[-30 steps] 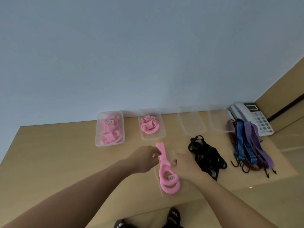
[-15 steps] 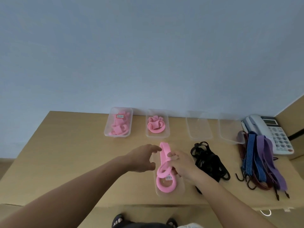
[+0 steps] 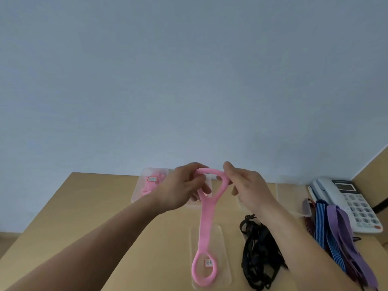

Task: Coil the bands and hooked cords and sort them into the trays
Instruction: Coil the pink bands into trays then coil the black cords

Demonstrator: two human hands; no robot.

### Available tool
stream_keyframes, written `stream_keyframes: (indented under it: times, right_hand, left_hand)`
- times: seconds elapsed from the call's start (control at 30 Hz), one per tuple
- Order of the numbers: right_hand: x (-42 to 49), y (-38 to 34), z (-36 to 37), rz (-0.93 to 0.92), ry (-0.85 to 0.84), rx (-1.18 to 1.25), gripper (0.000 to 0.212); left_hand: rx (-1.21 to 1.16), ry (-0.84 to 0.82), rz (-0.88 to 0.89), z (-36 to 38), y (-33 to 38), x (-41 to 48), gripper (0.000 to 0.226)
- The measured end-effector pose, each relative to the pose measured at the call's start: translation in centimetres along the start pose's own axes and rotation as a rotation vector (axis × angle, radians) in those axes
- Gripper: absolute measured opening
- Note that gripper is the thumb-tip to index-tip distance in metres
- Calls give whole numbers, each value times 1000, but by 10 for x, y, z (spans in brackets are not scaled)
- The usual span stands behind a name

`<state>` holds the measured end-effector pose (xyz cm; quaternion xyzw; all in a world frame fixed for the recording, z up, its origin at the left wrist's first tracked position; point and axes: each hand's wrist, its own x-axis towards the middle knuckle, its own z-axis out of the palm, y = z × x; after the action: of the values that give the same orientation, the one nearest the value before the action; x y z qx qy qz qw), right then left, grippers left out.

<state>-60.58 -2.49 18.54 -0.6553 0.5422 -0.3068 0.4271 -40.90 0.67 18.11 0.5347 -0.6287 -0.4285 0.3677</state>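
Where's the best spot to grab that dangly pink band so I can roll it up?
Probably the bottom ring of the pink band, from the near side: it hangs open and free, while left hand and right hand pinch the top loop.

the left hand (image 3: 182,185) and right hand (image 3: 249,187) hold a pink band (image 3: 206,215) up above the wooden table (image 3: 105,217), each pinching one side of its top loop and spreading it open. the band's lower loop hangs over a clear tray (image 3: 223,238) at the near edge. black cords (image 3: 260,257) lie just right of that tray, with blue and purple straps (image 3: 336,232) beside a white phone (image 3: 352,202) further right.
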Motion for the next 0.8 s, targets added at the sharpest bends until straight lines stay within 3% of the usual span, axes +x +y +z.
stream_keyframes:
  times: [0.13, 0.37, 0.53, 0.8]
  right_hand:
    - [4, -25, -7, -185, 22, 83, 42]
    - [6, -34, -6, -157, -33, 218, 29]
    - [9, -35, -5, -170, -60, 333, 9]
    - [13, -29, 3, -234, -53, 273, 17]
  left_hand:
    - [-113, -7, -30, -5, 19, 4, 20]
    - [-318, -74, -140, -10, 25, 4, 24]
    - [-492, -134, -254, -19, 31, 9, 43]
    - [-495, -103, -146, -26, 28, 17, 16]
